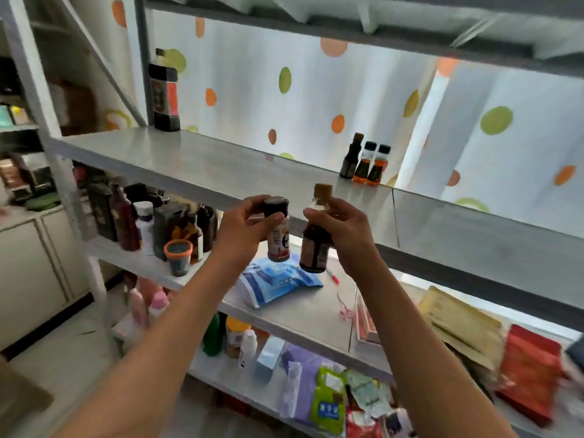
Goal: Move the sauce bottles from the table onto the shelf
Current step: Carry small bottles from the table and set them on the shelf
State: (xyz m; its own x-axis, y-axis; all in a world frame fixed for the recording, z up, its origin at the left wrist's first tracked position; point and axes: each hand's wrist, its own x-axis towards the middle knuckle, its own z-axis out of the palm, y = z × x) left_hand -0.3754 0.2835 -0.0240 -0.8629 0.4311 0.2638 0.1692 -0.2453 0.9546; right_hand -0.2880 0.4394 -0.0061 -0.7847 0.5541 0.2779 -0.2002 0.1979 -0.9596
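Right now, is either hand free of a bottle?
No. The left hand grips a black-capped bottle and the right hand grips a brown-capped bottle, both held up before the shelf.

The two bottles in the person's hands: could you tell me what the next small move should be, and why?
Probably lift both and set them on the upper shelf. The left hand holds a red-labelled bottle and the right hand a dark bottle, both just below its front edge, and three small bottles already stand there.
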